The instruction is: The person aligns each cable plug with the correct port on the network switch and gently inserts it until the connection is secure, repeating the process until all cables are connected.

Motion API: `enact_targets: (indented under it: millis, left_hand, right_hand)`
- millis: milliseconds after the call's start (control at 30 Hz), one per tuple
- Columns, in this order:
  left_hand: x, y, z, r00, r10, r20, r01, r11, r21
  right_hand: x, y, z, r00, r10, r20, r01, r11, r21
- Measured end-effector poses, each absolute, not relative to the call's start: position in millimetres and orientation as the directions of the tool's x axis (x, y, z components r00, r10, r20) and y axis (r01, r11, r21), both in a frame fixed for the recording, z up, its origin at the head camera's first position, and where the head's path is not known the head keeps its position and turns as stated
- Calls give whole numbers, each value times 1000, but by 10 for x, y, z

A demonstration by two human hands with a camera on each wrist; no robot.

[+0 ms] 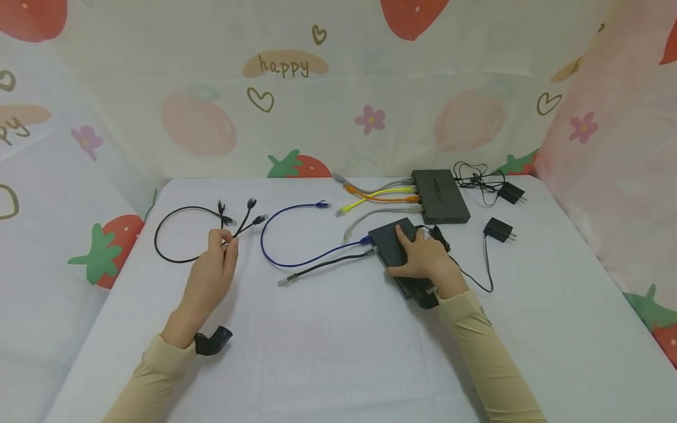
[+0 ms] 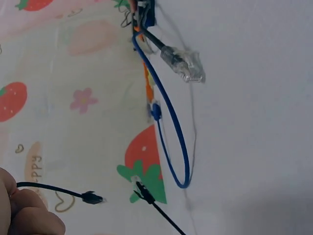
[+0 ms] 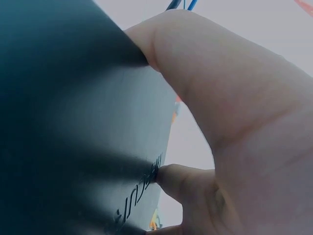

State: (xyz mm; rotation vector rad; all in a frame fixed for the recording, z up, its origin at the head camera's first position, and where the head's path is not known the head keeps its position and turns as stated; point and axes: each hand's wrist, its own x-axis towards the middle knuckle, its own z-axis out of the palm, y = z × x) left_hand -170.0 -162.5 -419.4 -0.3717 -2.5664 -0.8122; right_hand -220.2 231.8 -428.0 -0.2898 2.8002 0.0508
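Between thumb and fingertips, my left hand (image 1: 210,271) pinches a black network cable (image 2: 49,188) at the left of the table; two plug ends stick out to the right of it. A black cable loop (image 1: 157,235) lies beside that hand, with more plug ends near its fingers. My right hand (image 1: 427,258) grips a flat black network switch (image 1: 388,239) with thumb and fingers spread across it. The thumb lies over the near left edge in the right wrist view. A blue network cable (image 1: 264,247) and a short black network cable (image 1: 333,262) run out of the switch's left side.
Behind stands a second black switch (image 1: 441,197) with grey, yellow and orange cables (image 1: 383,198) on its left. Two power adapters (image 1: 510,192) with thin black cords lie on the right. Fabric walls (image 1: 402,82) bound the table's back and sides.
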Motion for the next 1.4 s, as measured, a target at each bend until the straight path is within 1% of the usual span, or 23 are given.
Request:
enact_targets:
  millis: [133, 400, 567, 700, 1000, 1133, 1267, 1333, 1400]
  left_hand:
    - [-1630, -1550, -4232, -847, 200, 493, 447, 771, 454]
    - [-1515, -1360, -4318, -793, 345, 503, 565, 726, 392]
    - [-1465, -1258, -4404, -770, 427, 473, 616, 690, 380]
    - [-1453, -1194, -4488, -745, 508, 432, 657, 668, 349]
    - [-1446, -1125, -4574, -645, 628, 436, 760, 586, 281]
    - [-1440, -1122, -4578, -617, 661, 427, 785, 559, 268]
    - [-1427, -1133, -4571, -610, 703, 366, 792, 538, 288]
    - [-1426, -1146, -4579, -612, 727, 311, 788, 530, 313]
    - [-1427, -1166, -4595, -628, 742, 235, 768, 542, 342]
  right_hand:
    - [-2202, 2311, -4263, -926, -194, -323, -207, 978, 5]
    - [-2195, 2295, -4246, -924, -192, -332, -205, 979, 6]
    - [-2188, 2297, -4254, -925, -186, -331, -198, 980, 3]
    - [-2186, 2298, -4257, -926, -185, -328, -197, 980, 2]
    - [-2191, 2303, -4269, -928, -189, -321, -202, 979, 7]
    - [-2190, 2301, -4261, -927, -187, -324, -201, 980, 8]
    - [-2187, 2298, -4251, -926, -182, -330, -196, 981, 9]
    - [-2190, 2298, -4256, -926, -183, -329, -197, 980, 9]
    - [-2195, 2301, -4266, -926, -184, -328, -199, 980, 11]
